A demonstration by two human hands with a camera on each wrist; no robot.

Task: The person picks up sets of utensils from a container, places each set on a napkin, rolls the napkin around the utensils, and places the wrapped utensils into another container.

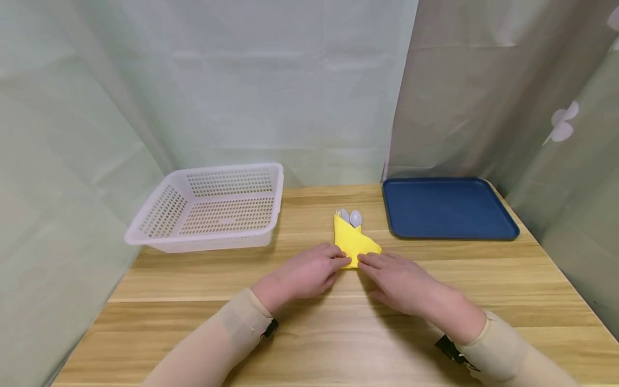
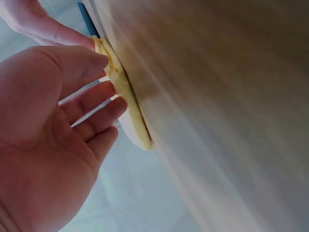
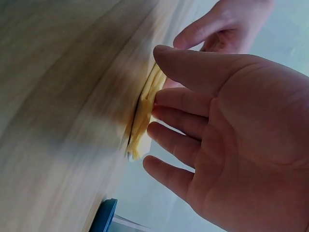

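A folded yellow napkin [image 1: 355, 242] lies on the wooden table, its upper layer slanting down to the right. Out of its far end stick a pale spoon [image 1: 355, 217], a fork [image 1: 338, 213] and another pale utensil [image 1: 345, 215] whose kind is mostly hidden. My left hand [image 1: 316, 269] rests its fingertips on the napkin's near left part. From the other side my right hand [image 1: 398, 282] touches the near right part with extended fingers. Both wrist views show the napkin's [image 2: 130, 111] thin folded edge against the tabletop, with the fingers fairly straight.
A white perforated plastic basket [image 1: 242, 239] stands at the back left of the table. At the back right lies a blue rectangular tray [image 1: 450, 207]. Pale curtains [image 1: 290, 97] hang behind and on both sides of the wooden table [image 1: 193, 322].
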